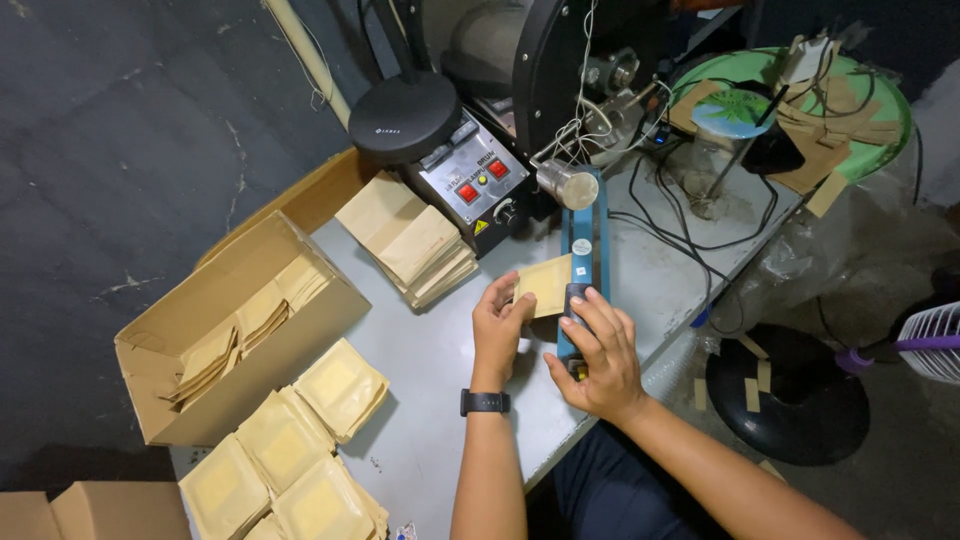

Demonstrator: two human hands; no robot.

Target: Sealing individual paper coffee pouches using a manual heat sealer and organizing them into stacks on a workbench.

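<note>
1. Holding a small tan paper pouch by its near corner, the left hand has its fingers pinched on the pouch and keeps it flat, so that 1 edge lies under the arm of the blue heat sealer.
2. The right hand rests on the sealer's black front end, fingers curled over it and grasping it, palm down as if to press the arm onto the pouch edge.
3. The pouch sits on the grey bench, just left of the sealer and touching it; it looks flat, square-cut, matte and pale brown, with no visible bulge.
4. A loose stack of like pouches lies behind the left hand, near enough to reach, beside a black machine with 2 red buttons.
5. An open cardboard box at the left holds more pouches on edge, and paler yellow packets lie fanned in front of it.
6. A black watch is on the left wrist.
</note>
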